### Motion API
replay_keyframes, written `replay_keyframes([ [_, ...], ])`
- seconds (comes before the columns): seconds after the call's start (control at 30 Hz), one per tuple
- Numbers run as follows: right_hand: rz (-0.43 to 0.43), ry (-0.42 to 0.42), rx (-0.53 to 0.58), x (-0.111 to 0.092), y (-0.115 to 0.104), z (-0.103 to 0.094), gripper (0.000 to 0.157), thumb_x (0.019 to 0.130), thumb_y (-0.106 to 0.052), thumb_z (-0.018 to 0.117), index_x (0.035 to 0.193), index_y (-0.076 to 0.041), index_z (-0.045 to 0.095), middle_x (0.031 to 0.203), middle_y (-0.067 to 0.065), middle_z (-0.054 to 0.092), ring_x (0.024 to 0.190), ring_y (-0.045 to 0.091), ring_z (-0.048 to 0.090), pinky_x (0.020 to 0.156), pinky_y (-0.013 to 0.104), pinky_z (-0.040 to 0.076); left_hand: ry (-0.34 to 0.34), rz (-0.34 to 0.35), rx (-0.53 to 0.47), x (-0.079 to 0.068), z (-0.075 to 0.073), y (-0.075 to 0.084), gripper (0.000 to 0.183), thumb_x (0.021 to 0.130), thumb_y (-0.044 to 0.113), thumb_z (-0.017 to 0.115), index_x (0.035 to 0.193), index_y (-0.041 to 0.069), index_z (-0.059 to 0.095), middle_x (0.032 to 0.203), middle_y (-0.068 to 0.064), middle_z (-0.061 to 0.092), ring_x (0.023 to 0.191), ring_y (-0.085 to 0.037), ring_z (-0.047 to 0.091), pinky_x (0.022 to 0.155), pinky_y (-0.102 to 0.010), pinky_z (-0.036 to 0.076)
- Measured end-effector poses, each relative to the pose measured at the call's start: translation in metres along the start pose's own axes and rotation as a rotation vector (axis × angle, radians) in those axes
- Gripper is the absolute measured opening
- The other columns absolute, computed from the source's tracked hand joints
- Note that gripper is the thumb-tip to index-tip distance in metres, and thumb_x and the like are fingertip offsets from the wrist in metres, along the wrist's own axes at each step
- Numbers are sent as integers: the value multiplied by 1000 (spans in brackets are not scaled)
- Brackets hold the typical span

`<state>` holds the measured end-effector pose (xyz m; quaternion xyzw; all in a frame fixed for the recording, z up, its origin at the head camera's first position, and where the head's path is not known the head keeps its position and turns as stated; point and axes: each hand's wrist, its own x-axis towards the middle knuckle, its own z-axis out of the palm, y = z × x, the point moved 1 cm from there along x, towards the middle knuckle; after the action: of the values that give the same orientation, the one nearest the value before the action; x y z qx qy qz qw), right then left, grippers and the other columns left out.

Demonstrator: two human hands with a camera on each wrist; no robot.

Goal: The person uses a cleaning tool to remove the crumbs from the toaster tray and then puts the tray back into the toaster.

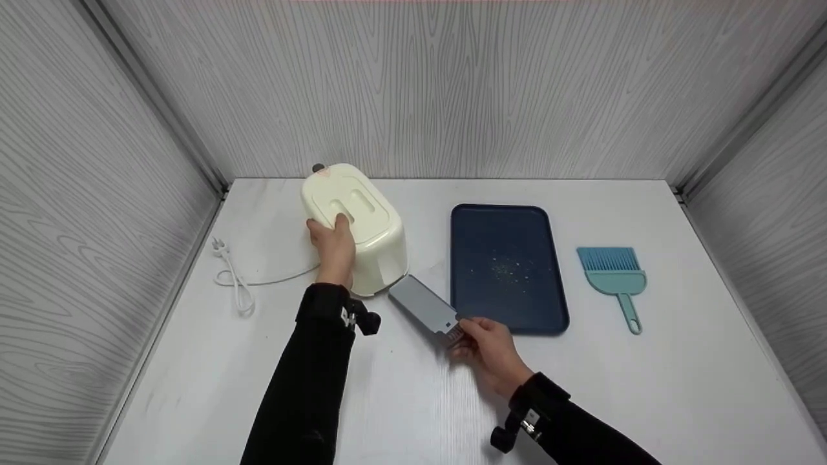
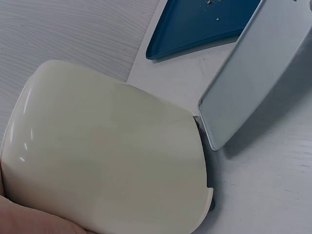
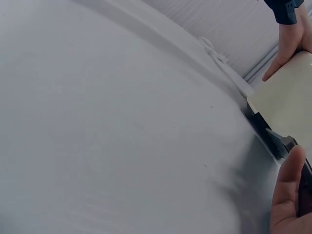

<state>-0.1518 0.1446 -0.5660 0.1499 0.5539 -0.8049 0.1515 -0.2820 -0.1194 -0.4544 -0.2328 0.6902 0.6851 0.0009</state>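
Note:
A cream toaster with two slots in its top is at the left of the table, its lower end lifted in the left wrist view. My left hand grips its left side, thumb on the top face. A flat grey crumb tray slants between the toaster's bottom edge and my right hand, which pinches the tray's slotted end between thumb and fingers. In the left wrist view the far corner of the crumb tray is right by the dark opening under the toaster.
A dark blue tray with scattered crumbs lies right of the toaster. Farther right is a teal hand brush. The toaster's white cord and plug lie at the left. Grey wood-grain walls enclose the back and sides.

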Motion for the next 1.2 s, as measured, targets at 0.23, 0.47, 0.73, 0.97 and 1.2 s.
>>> replay_keyframes([
  [0.23, 23, -43, 16, 1, 5, 4, 27, 105, -9, 59, 119, 13, 56, 94, 16, 71, 67, 15, 67, 65, 26, 61, 9, 11, -6, -1, 1, 0, 82, 110, 38, 37, 162, 15, -21, 172, -11, -12, 158, -20, 2, 129, -32, 10],
  [0.47, 48, -92, 36, 1, 9, 5, 28, 106, -8, 56, 122, 15, 53, 96, 16, 70, 73, 17, 69, 71, 27, 62, 4, -7, -4, -2, 0, 2, 82, 110, 40, 37, 162, 17, -22, 172, -9, -13, 159, -19, 1, 129, -32, 11],
  [0.73, 85, -109, 29, 2, 9, 9, 30, 109, -9, 50, 126, 15, 51, 99, 15, 68, 79, 18, 69, 75, 27, 62, 2, 9, 4, 0, -2, 2, 81, 110, 39, 37, 162, 15, -21, 172, -10, -11, 158, -19, 1, 129, -31, 10],
  [0.97, 93, -133, 7, 5, 10, 14, 29, 110, -9, 46, 126, 15, 50, 98, 15, 67, 79, 18, 67, 77, 28, 62, 16, 7, 28, 3, -2, 0, 82, 110, 39, 37, 163, 12, -19, 172, -13, -9, 159, -20, -1, 129, -31, 7],
  [1.2, 98, -126, -10, 6, 9, 18, 28, 110, -8, 46, 126, 14, 51, 100, 15, 67, 81, 19, 67, 79, 28, 62, 21, 5, 29, 4, -1, 0, 82, 109, 39, 38, 163, 12, -18, 172, -14, -9, 159, -21, 0, 129, -32, 7],
])
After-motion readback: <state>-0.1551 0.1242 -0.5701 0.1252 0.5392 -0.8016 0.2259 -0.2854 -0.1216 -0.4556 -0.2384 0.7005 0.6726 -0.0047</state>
